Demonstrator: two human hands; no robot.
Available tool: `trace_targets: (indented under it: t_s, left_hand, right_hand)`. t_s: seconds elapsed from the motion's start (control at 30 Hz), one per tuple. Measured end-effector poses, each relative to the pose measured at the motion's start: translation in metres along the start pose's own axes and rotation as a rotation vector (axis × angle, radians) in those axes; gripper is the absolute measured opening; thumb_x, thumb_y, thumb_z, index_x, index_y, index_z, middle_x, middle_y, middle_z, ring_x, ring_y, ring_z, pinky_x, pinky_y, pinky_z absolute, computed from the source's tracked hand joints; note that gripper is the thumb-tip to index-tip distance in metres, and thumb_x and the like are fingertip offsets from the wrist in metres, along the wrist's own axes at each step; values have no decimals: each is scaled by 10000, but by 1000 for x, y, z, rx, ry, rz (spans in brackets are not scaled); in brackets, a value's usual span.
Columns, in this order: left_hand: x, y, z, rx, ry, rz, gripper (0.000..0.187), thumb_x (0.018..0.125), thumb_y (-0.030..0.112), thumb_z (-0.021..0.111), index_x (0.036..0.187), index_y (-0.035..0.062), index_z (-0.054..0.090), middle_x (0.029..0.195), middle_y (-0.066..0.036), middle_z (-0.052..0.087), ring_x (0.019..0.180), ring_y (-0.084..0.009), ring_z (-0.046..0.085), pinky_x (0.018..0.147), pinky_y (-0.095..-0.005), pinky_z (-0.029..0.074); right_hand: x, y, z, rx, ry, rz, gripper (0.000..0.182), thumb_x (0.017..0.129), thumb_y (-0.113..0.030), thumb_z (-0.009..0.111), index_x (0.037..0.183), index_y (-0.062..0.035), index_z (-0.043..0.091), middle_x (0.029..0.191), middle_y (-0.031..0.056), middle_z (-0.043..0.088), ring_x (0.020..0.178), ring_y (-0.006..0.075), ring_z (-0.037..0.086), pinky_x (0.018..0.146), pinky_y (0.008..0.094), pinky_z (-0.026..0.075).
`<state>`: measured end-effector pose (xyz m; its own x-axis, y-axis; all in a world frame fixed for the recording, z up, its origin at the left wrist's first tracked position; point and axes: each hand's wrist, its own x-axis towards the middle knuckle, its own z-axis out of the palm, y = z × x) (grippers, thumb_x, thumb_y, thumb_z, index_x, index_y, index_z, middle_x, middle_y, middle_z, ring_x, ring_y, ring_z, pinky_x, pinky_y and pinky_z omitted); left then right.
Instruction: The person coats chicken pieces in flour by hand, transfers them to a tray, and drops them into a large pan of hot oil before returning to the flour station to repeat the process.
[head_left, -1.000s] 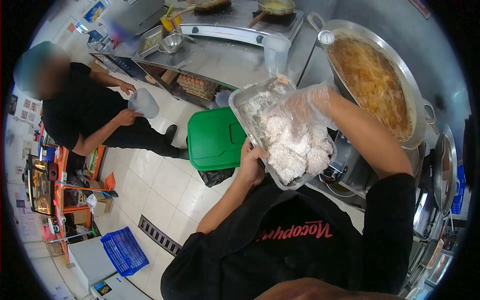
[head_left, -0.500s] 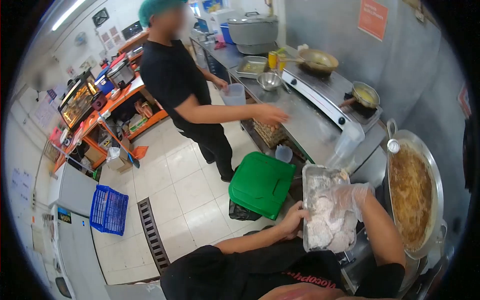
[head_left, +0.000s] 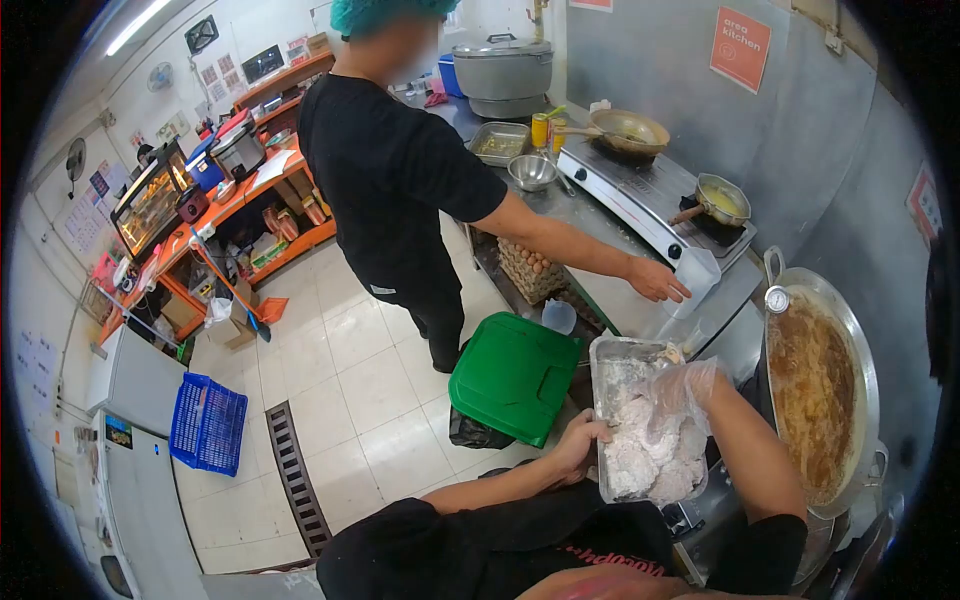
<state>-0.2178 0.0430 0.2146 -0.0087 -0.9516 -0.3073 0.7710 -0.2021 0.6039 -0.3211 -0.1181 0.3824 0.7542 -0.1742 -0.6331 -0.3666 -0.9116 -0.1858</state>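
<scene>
My left hand (head_left: 581, 442) grips the left edge of a clear rectangular tray (head_left: 604, 380) that holds floury white coated pieces (head_left: 640, 462). In a clear plastic glove, my right hand (head_left: 682, 392) reaches into the tray from the right and rests among the pieces. Its fingertips are hard to make out through the glove and flour. A large wok (head_left: 872, 400) of bubbling brown oil (head_left: 815, 400) with a round thermometer (head_left: 777, 299) clipped to its rim stands to the right of my right arm.
A co-worker (head_left: 400, 180) in black reaches over the steel counter (head_left: 610, 300) toward a clear plastic jug (head_left: 697, 275). Two pans sit on the gas stove (head_left: 630, 200). A green-lidded bin (head_left: 515, 378) stands left of the tray, and a blue crate (head_left: 208, 424) is on the floor.
The co-worker has stepped nearer and stretched an arm to the jug, which now stands more upright; the container formerly in their other hand is no longer visible. My hands remain at the tray.
</scene>
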Motion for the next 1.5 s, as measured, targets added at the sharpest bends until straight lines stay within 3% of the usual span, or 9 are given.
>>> trace_targets:
  t_s: [0.4,0.47,0.53,0.9,0.97,1.3,1.37,1.43,1.5]
  left_hand:
    - [-4,5,2,-15,36,15,476,754,53,604,1214,10,486,1151,-144,567,1075,-290,616,964,-494,532]
    - [-2,5,0,-23,39,23,472,754,48,601,1209,6,482,1152,-146,565,1068,-293,618,953,-499,540]
    - [2,4,-6,-37,9,0,694,731,59,573,1411,-10,450,1266,-160,608,1179,-334,623,1076,-506,503]
    - [1,7,-6,47,44,12,713,730,94,589,1425,14,456,1259,-155,617,1153,-331,639,1005,-543,534]
    - [-2,9,-6,60,64,-8,710,733,91,587,1426,16,454,1261,-154,616,1159,-332,637,1011,-541,531]
    - [7,9,-12,-14,19,45,748,725,53,576,1459,34,431,1324,-163,579,1201,-345,608,1054,-551,504]
    - [8,9,-14,-1,24,62,759,722,46,574,1466,37,424,1327,-165,576,1211,-346,601,1056,-551,503]
    - [10,10,-14,38,11,143,491,752,45,612,1231,12,507,1157,-132,577,1070,-275,595,952,-472,524]
    - [8,14,-11,31,32,133,485,748,38,610,1222,12,513,1154,-133,577,1063,-278,593,947,-467,522]
  right_hand:
    - [4,4,2,140,-146,165,877,624,-273,950,1420,-130,611,1272,166,714,1162,337,679,1028,445,520]
    - [2,-7,0,7,-68,127,821,629,-300,944,1376,-136,643,1210,165,740,1084,340,710,955,459,554]
    - [-8,-18,-4,24,-63,155,792,671,-323,918,1383,-129,632,1206,180,738,1105,350,707,957,458,556]
    - [10,-13,10,-81,-2,55,562,760,-277,862,1265,-85,706,1139,194,751,1087,346,721,932,452,564]
    - [12,-15,7,-53,-80,151,536,756,-276,864,1234,-78,727,1130,202,754,1088,349,721,948,441,558]
    - [-6,-16,-4,-112,49,179,660,652,-381,902,1187,-35,729,1036,203,768,938,382,741,862,456,578]
    - [-17,-22,-11,-86,136,170,746,648,-376,902,1286,-59,682,1075,211,756,984,385,732,880,460,577]
    - [-10,2,-2,-85,203,119,790,649,-374,901,1335,-75,647,1105,214,744,1012,388,724,892,463,575]
    - [-9,12,-2,-82,268,74,837,650,-371,900,1384,-91,612,1135,217,732,1041,391,715,904,466,574]
